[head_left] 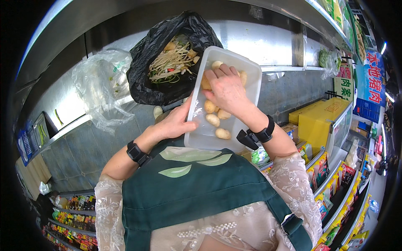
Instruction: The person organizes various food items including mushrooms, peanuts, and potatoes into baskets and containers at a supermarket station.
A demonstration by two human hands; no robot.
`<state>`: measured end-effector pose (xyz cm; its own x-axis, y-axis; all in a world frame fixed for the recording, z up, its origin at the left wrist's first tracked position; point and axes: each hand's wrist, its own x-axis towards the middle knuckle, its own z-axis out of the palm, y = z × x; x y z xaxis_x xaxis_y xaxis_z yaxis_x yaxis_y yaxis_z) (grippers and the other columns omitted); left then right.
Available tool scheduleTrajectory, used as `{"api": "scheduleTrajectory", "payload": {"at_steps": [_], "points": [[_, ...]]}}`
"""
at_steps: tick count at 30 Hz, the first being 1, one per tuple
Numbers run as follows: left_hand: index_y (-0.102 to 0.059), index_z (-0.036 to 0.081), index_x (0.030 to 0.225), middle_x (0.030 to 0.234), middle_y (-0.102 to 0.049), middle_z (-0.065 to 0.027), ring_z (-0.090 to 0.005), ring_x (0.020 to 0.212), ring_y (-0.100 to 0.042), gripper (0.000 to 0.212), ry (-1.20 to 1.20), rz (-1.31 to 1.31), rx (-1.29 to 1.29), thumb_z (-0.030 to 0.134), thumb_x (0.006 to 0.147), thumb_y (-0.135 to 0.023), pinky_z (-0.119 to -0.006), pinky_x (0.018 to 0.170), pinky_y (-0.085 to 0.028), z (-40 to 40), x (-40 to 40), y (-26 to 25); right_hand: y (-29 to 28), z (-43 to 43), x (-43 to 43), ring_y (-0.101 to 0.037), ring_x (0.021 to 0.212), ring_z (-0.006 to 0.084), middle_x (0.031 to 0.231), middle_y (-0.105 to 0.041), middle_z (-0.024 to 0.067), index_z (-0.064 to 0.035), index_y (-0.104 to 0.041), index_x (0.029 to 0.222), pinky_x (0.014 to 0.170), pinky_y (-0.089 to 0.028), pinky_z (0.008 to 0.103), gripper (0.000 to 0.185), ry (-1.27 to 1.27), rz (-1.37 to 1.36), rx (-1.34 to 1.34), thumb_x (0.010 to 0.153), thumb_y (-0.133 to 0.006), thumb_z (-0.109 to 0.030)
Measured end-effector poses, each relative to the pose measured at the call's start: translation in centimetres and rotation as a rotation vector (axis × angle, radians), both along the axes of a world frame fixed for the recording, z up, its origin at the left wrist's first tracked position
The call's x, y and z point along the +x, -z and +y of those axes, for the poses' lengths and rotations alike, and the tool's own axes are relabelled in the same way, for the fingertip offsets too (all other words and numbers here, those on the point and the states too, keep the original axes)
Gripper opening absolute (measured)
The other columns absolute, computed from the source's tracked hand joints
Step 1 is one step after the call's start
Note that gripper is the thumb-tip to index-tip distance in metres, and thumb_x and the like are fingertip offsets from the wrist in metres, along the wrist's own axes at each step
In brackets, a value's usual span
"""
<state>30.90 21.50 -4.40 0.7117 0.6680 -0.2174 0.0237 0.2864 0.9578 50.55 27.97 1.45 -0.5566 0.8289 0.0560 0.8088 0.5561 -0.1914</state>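
A translucent white plastic tub (201,131) is tilted in front of my dark green apron, its near end by the apron's edge. My left hand (177,120) grips the tub's left wall, thumb over the rim. Several small pale potatoes (213,120) lie inside. My right hand (226,88) reaches into the upper part of the tub with bent fingers over the potatoes there. Its palm hides whether a potato is held. Just left of the tub's top sits an open black plastic bag (141,62) with enoki-like stems (171,61) and vegetable scraps inside.
Behind the bag runs a shiny metal counter (260,44). A clear plastic bag (100,84) hangs over its edge at the left. Shelves of packaged goods (339,182) stand close on my right, with a yellow box (320,116) beyond. Bottles (78,202) line shelves at the lower left.
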Motion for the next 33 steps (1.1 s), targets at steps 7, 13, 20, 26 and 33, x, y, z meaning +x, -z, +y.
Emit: {"api": "scheduleTrajectory", "payload": {"at_steps": [7, 13, 20, 26, 33], "points": [[-0.015, 0.003, 0.146, 0.125, -0.045, -0.0089, -0.0155, 0.112, -0.046, 0.084, -0.044, -0.025, -0.084, 0.008, 0.073, -0.056, -0.033, 0.098, -0.039, -0.5, 0.0, 0.5, 1.8, -0.6, 0.2, -0.056, 0.090, 0.0275, 0.084, -0.061, 0.0087, -0.0073, -0.059, 0.092, 0.079, -0.042, 0.0393, 0.028, -0.034, 0.018, 0.068, 0.065, -0.067, -0.013], [-0.015, 0.003, 0.146, 0.126, -0.046, -0.0094, -0.0170, 0.112, -0.049, 0.085, -0.052, -0.052, -0.054, 0.006, 0.073, -0.057, -0.032, 0.097, -0.041, -0.6, -0.2, 0.2, 0.4, 0.1, 2.9, -0.057, 0.099, 0.0316, 0.091, -0.064, 0.0098, -0.0054, -0.061, 0.096, 0.085, -0.045, 0.0429, 0.028, 0.080, 0.339, 0.000, 0.071, -0.069, -0.014], [-0.017, 0.003, 0.146, 0.126, -0.047, -0.0093, -0.0175, 0.108, -0.053, 0.083, -0.051, -0.074, -0.022, 0.006, 0.073, -0.056, -0.034, 0.094, -0.043, -0.6, 0.0, 0.4, 1.1, 0.0, 6.3, -0.064, 0.072, 0.0319, 0.090, -0.065, 0.0123, -0.0047, -0.064, 0.101, 0.064, -0.053, 0.0412, 0.029, 0.333, -0.145, 0.067, 0.074, -0.068, -0.015], [-0.018, 0.003, 0.145, 0.124, -0.047, -0.0099, -0.0178, 0.108, -0.053, 0.082, -0.025, -0.088, -0.044, 0.010, 0.074, -0.058, -0.034, 0.094, -0.044, -0.3, 0.1, -0.4, 1.2, 0.5, 5.7, -0.064, 0.074, 0.0325, 0.083, -0.062, 0.0130, -0.0030, -0.059, 0.086, 0.062, -0.052, 0.0423, 0.019, 0.341, -0.081, 0.010, 0.073, -0.066, -0.016], [-0.017, 0.002, 0.145, 0.123, -0.049, -0.0109, -0.0188, 0.106, -0.055, 0.083, -0.015, -0.039, -0.043, 0.013, 0.074, -0.058, -0.035, 0.093, -0.045, -0.3, 0.0, -0.5, 1.3, 0.7, 6.0, -0.064, 0.073, 0.0327, 0.083, -0.063, 0.0126, -0.0041, -0.061, 0.083, 0.062, -0.051, 0.0427, 0.016, 0.317, 0.012, 0.047, 0.071, -0.066, -0.015]]}}
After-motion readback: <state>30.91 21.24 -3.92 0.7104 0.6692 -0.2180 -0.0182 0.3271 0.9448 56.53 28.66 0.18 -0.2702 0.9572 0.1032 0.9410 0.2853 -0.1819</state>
